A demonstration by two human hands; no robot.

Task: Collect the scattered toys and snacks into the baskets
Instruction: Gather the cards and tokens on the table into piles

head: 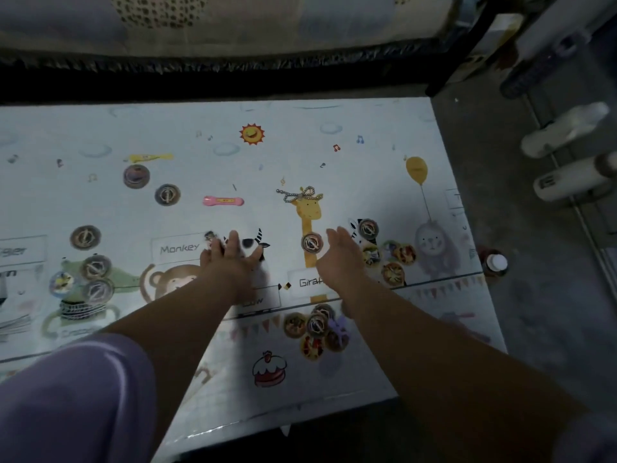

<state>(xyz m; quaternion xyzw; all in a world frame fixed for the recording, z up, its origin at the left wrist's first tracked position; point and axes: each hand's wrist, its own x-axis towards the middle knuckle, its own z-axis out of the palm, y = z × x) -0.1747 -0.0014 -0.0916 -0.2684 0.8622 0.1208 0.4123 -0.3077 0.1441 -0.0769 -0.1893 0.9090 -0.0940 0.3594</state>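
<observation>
Round foil snack discs lie scattered on a printed play mat (367, 128). One disc (312, 242) sits on the giraffe print, just left of my right hand (340, 259), whose fingers are straight and hold nothing. My left hand (230, 259) lies spread over the cow print, fingers straight, with a small dark item (209, 234) at its fingertips. A pink toy (223, 201), a yellow toy (150, 157) and a beaded chain (298, 194) lie further away. Several discs cluster near my right forearm (317, 329). No basket is in view.
More discs lie at the left (95, 267) and right (394, 259) of the mat. A dark bed frame (233, 78) runs along the far edge. White bottles (564, 132) and a small jar (495, 264) stand on the floor to the right. My knee in purple cloth (76, 396) is at the lower left.
</observation>
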